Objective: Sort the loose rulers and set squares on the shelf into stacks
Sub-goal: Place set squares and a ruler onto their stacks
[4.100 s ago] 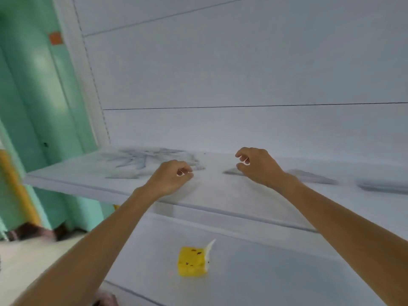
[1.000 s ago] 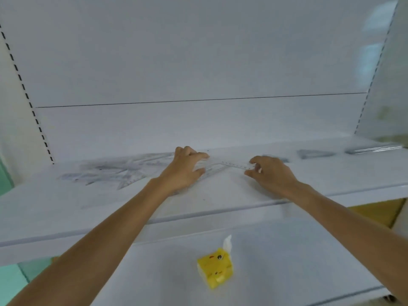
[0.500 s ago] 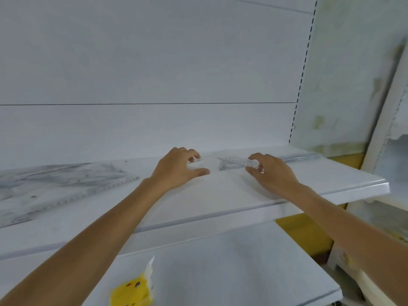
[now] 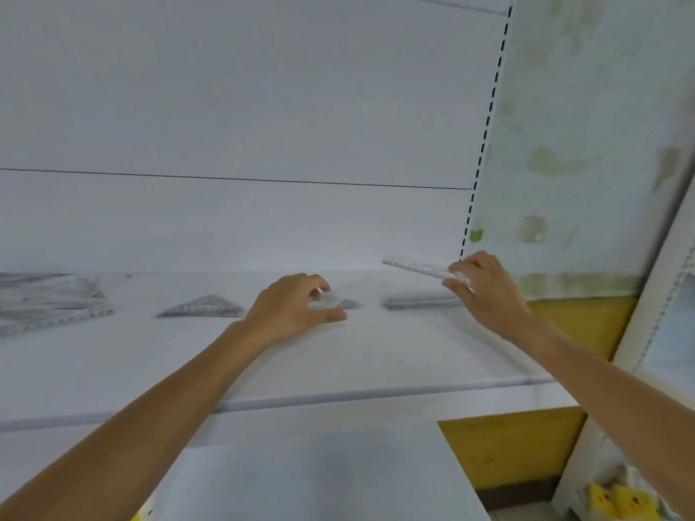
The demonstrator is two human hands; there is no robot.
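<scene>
On the white shelf [image 4: 338, 374], my right hand [image 4: 485, 291] pinches a clear ruler [image 4: 417, 268] and holds it tilted in the air above a stack of rulers [image 4: 421, 299] near the shelf's right end. My left hand [image 4: 293, 310] has its fingers curled over a clear set square [image 4: 338, 302] that lies on the shelf, thumb stretched along the front. Another stack of set squares [image 4: 203, 307] lies left of that hand. A loose heap of rulers and set squares [image 4: 45, 302] covers the shelf's far left.
The shelf's back panel [image 4: 263, 107] rises straight behind the stacks. A slotted upright [image 4: 485, 133] and a stained wall [image 4: 571, 144] close off the right end. A lower shelf [image 4: 319, 479] juts out below, and yellow packets [image 4: 620, 500] lie at bottom right.
My right hand has lifted the ruler off the shelf and carried it right, above the ruler stack. My left hand has slid right onto a set square. The view panned right.
</scene>
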